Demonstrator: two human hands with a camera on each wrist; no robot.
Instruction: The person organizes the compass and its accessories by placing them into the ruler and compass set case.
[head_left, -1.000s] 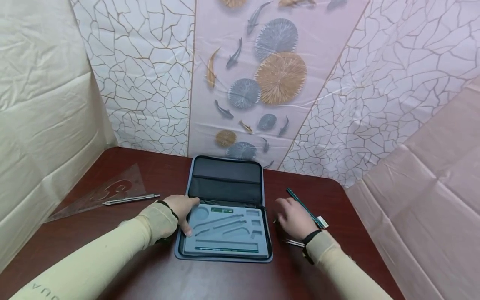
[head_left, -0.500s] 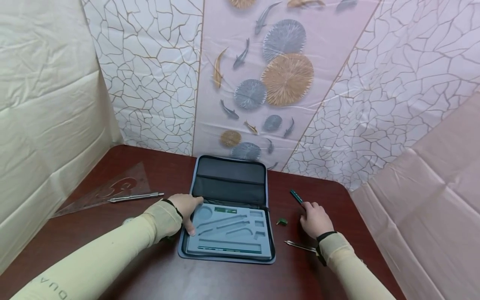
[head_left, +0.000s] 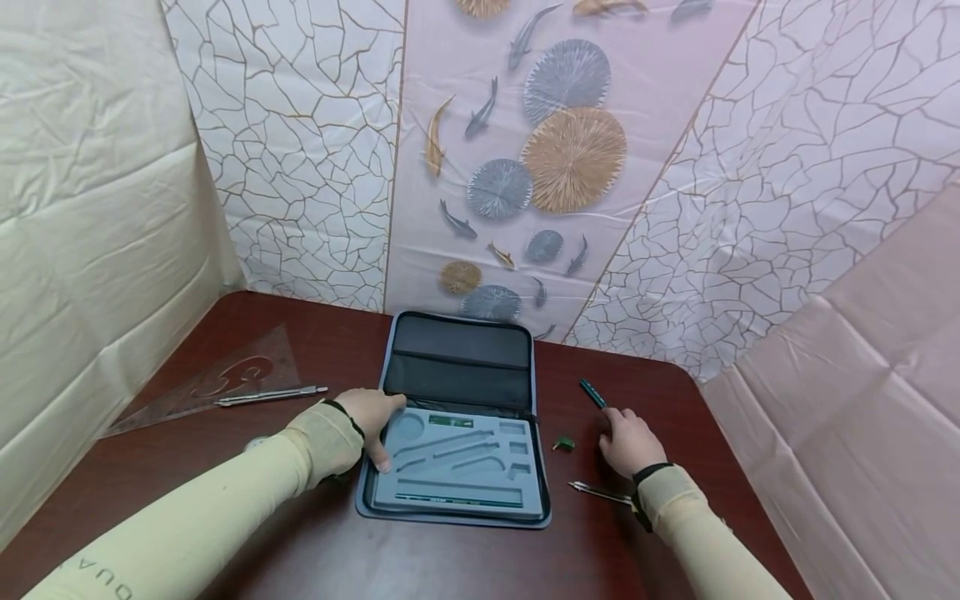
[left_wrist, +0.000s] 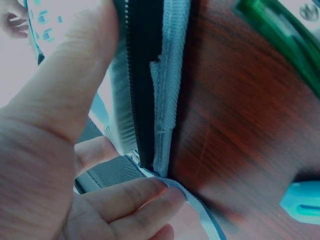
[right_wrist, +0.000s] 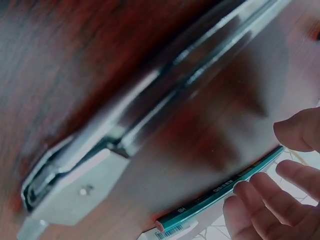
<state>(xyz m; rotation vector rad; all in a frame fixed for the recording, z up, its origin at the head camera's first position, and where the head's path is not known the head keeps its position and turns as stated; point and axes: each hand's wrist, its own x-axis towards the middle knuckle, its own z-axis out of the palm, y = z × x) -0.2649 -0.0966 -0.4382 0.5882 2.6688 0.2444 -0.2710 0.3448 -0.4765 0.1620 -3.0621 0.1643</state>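
My left hand (head_left: 367, 417) rests on the left side of an open zip case (head_left: 457, 342). Its thumb lies on the grey foam tray (head_left: 465, 468), and in the left wrist view the fingertips (left_wrist: 172, 197) touch the case's blue edging near the hinge. To the right of the case my right hand (head_left: 632, 443) lies over a dark green pencil (head_left: 592, 392) on the table. In the right wrist view its fingers are loosely bent along the pencil's side, and the thumb stands apart from it. A white eraser (right_wrist: 186, 229) with a barcode lies under the pencil's near end.
The tray holds another green pencil (head_left: 457, 500) and a green label-like piece (head_left: 451, 421). A metal drawing instrument (head_left: 600, 492) and a small green item (head_left: 564, 443) lie right of the case. A clear set square (head_left: 225, 375) and silver drawing instrument (head_left: 272, 395) lie left.
Over the last second my right hand has moved right, away from the small green item, to the pencil. The left hand has stayed on the case; little differs in the last half second.
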